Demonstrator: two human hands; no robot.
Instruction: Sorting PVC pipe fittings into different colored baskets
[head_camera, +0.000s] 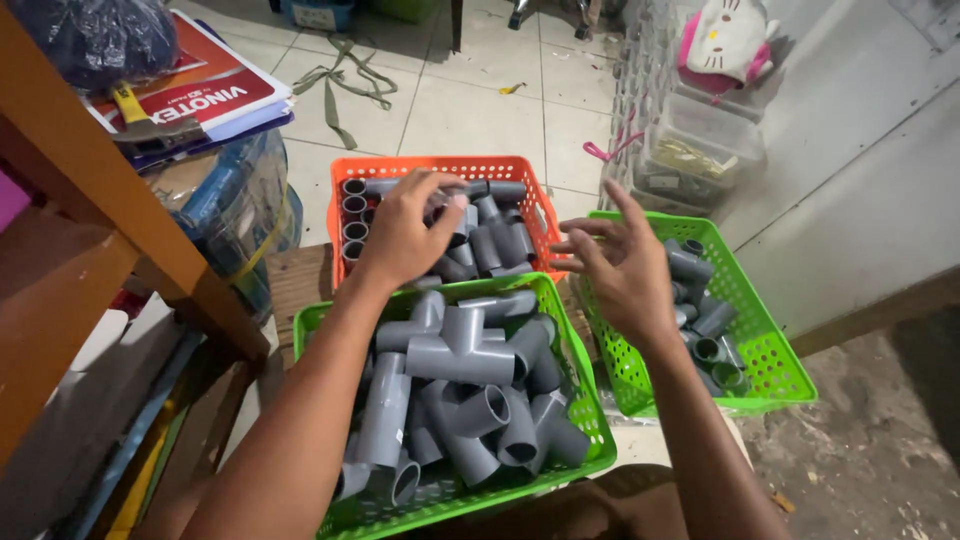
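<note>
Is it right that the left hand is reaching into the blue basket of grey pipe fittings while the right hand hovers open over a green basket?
Not quite. In the head view, the basket under the left hand is orange, not blue. The rest stands: it holds grey pipe fittings, and the right hand hovers open over a green basket.

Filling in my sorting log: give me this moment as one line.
left hand: in orange basket, on grey pipe fittings | right hand: open, empty, over right green basket | near green basket: tee fittings
</note>
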